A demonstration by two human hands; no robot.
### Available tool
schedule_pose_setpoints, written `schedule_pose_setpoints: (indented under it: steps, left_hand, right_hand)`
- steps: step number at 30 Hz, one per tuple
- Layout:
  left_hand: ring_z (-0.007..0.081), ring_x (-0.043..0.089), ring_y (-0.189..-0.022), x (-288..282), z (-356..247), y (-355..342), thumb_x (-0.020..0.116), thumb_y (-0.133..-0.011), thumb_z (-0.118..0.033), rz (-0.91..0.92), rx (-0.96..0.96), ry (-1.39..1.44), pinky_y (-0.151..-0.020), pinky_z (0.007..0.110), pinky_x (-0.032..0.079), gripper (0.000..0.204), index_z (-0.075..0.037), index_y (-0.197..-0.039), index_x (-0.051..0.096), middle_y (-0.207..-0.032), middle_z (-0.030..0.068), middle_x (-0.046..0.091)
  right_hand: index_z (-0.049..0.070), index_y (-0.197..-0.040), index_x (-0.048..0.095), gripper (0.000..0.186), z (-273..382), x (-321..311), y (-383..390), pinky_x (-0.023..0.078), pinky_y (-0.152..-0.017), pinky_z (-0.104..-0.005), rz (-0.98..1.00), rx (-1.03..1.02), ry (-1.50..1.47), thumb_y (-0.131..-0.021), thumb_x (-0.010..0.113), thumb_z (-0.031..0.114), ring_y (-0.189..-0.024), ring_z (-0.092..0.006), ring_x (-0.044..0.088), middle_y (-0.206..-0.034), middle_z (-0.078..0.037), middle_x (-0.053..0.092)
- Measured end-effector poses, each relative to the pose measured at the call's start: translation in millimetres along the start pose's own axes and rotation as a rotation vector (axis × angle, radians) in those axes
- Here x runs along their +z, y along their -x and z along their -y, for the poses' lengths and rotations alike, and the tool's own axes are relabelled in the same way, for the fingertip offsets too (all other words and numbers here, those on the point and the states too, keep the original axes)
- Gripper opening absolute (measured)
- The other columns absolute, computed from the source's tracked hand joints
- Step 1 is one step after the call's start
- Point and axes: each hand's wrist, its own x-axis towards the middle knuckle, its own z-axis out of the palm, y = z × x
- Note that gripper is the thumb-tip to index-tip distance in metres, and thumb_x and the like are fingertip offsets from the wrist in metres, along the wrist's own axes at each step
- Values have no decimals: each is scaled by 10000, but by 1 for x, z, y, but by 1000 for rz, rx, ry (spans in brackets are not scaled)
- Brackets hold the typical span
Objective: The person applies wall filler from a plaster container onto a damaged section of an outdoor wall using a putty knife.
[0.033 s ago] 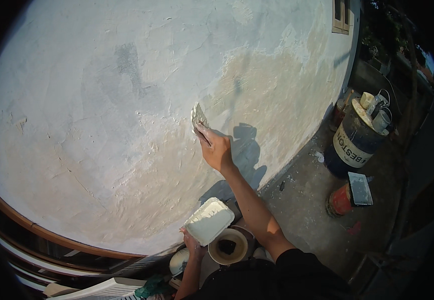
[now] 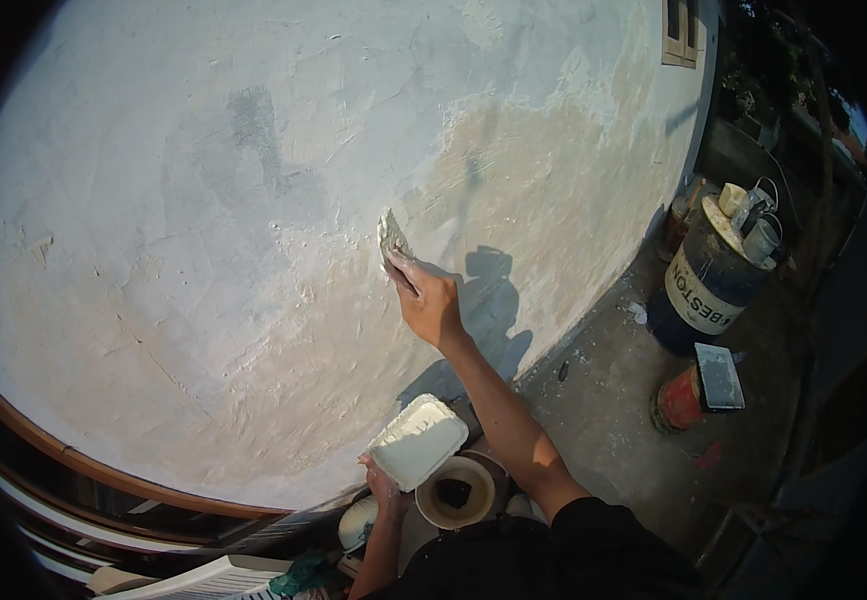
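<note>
My right hand [image 2: 429,302] is closed round a putty knife [image 2: 392,232] whose blade is caked with pale filler. The blade is up against the wall [image 2: 334,180], at the border between whitish filler and a bare beige patch; its handle is hidden in my fist. Lower down, my left hand [image 2: 384,487] grips a shallow white tray [image 2: 420,442] by its left lower edge. Creamy filler coats the tray, half of it in shadow. Just below the tray is a round cream bucket [image 2: 487,495] with something dark inside.
On the concrete floor [image 2: 594,400] at right stands a dark blue drum [image 2: 694,300] with a pale band, with cups and small pails on top. Nearer is a red can [image 2: 676,400] under a grey flat plate [image 2: 719,377]. A brown wooden ledge [image 2: 104,465] curves along the lower left.
My right hand and the putty knife have shifted very slightly left along the wall. The tray and my left hand have hardly moved.
</note>
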Motion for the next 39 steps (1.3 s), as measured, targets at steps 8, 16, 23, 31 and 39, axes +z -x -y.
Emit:
schedule_pose_setpoints:
  steps: [8,16,23,31,39]
  left_hand:
    - [270,560,-1097,0,1,2,250,-963,-566,44,17,16,-931,391,461,662,-25,-1310,408,-1239,128,533]
    - [266,556,-1100,12,-3,8,237,-969,-554,28,2,23,-937,387,457,649,-27,-1308,408,-1241,121,533]
    - [263,545,-1120,18,-7,2,229,-973,-548,25,-25,14,-955,385,442,642,-34,-1310,412,-1244,121,532]
    - [274,531,-1143,9,2,-14,231,-963,-570,38,-1,5,-970,383,427,668,-39,-1332,401,-1286,115,513]
    - [282,523,-1154,4,14,-21,245,-961,-572,-8,-9,-2,-971,396,430,672,-36,-1339,390,-1296,124,501]
  right_hand:
    - [-25,-978,635,161,-51,-60,-38,502,-621,-356,-555,105,26,-856,563,52,-735,-384,641,-777,-220,645]
    - [-19,-1145,603,319,-79,-47,-74,508,-760,-361,-325,121,337,-840,558,64,-907,-370,642,-1009,-238,641]
    - [34,-1143,614,358,-35,-1,-7,505,-698,-439,-53,14,234,-786,595,59,-787,-397,637,-867,-251,640]
    - [-50,-978,637,177,-59,-65,-24,505,-663,-316,-438,171,-12,-852,576,59,-734,-319,669,-797,-199,661]
    - [-29,-1037,635,225,-96,-68,-87,509,-697,-351,-432,143,109,-845,567,67,-793,-343,665,-844,-223,660]
